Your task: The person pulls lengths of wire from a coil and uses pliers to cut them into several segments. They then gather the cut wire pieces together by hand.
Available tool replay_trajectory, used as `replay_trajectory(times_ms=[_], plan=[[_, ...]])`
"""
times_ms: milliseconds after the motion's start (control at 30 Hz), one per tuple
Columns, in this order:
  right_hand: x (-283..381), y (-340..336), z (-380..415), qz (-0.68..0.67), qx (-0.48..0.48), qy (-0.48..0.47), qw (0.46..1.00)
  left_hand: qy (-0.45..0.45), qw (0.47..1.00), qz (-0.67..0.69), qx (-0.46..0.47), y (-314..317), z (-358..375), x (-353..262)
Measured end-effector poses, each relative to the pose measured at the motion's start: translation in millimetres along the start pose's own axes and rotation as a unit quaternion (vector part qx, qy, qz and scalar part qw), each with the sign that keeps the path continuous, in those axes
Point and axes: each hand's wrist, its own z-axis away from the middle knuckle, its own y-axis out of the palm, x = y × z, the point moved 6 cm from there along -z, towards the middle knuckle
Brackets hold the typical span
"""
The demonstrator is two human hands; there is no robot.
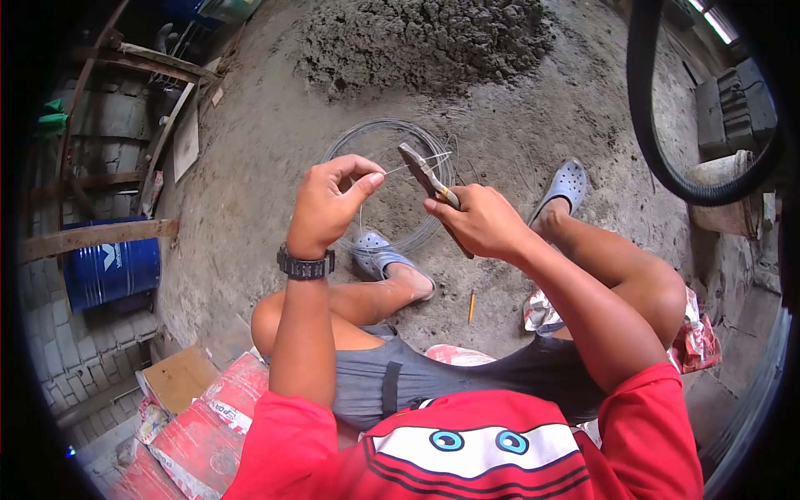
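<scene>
Thin metal wire (398, 167) runs from the fingertips of my left hand (327, 200) to the jaws of a pair of pliers. The left thumb and forefinger pinch it. My right hand (479, 218) is wrapped round the handles of the pliers (427, 172), whose rusty jaws meet the wire; short wire ends stick out past them. Below both hands a coil of wire (380, 124) lies on the ground, partly hidden by the hands and by a clog. A strand hangs down from the left hand toward the coil.
A heap of wet-looking mortar (425, 42) lies ahead. A yellow pencil (472, 307) rests on the ground between my legs. Red and white bags (204, 417) lie at lower left, a blue drum (112, 260) at left, grey blocks (737, 107) at right. A black hose (646, 108) hangs at upper right.
</scene>
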Motion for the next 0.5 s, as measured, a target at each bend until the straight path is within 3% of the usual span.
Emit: replay_trajectory(times_ms=[133,300,433,500], plan=[[-16.2,11.8,-6.1,-0.087,-0.035,-0.037,0.995,0.002,1.0,-0.007,0.019,3.9,0.6,-5.8],[-30.3,36.2,-20.8,-0.305,0.06,-0.042,0.949,-0.002,1.0,-0.006,0.011,-0.6,1.5,-2.4],[-22.9,27.0,-9.9,-0.279,0.078,0.008,0.957,0.01,1.0,0.006,-0.014,-11.6,0.1,-2.0],[-16.1,24.3,-6.6,-0.347,0.066,-0.009,0.935,0.007,1.0,0.011,-0.015,-14.5,0.2,-1.0]])
